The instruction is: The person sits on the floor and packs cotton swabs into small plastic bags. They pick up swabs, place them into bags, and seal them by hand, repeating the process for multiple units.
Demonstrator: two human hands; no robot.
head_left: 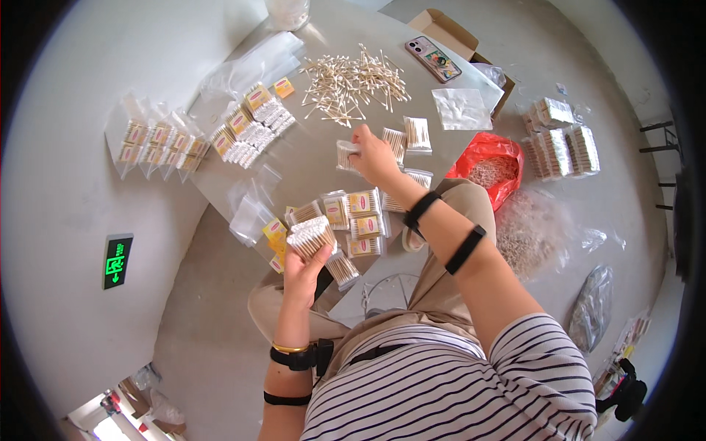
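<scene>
hands grip swab packs [311, 237] — (seemingly)

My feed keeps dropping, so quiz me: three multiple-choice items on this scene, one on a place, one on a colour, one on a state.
1. Where does the phone lie?
A. far table edge, by the cardboard box
B. on the lap
C. on the floor

2. What colour is the bag beside the right knee?
A. blue
B. red
C. black

3. What is the left hand doing?
A. resting flat
B. hanging empty
C. holding a bundle of cotton swabs

Answers: 1 A, it lies near the box; 2 B, red plastic; 3 C, fingers wrap the bundle.
</scene>
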